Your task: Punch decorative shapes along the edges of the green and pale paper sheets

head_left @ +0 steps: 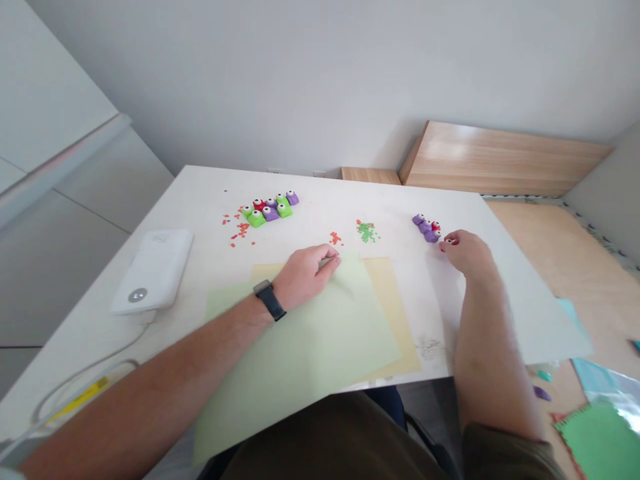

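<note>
My right hand (469, 252) is closed, its fingers around a small red craft punch (449, 242) with a round white top. Just left of it on the table stand several purple and red craft punches (428, 230). My left hand (306, 275), with a dark watch on the wrist, lies over a pale green paper sheet (310, 347). Its thumb and fingertips are pinched near the sheet's far edge; what is between them cannot be made out. Under the green sheet a yellow sheet (404, 333) sticks out. Farther left is a cluster of green, purple and red punches (270, 212).
Green paper bits (367, 232) and orange bits (335, 238) lie scattered beyond my left hand, more orange bits (242, 231) by the left cluster. A white device (155, 270) with a cable sits at the table's left. A wooden surface (540, 247) lies to the right.
</note>
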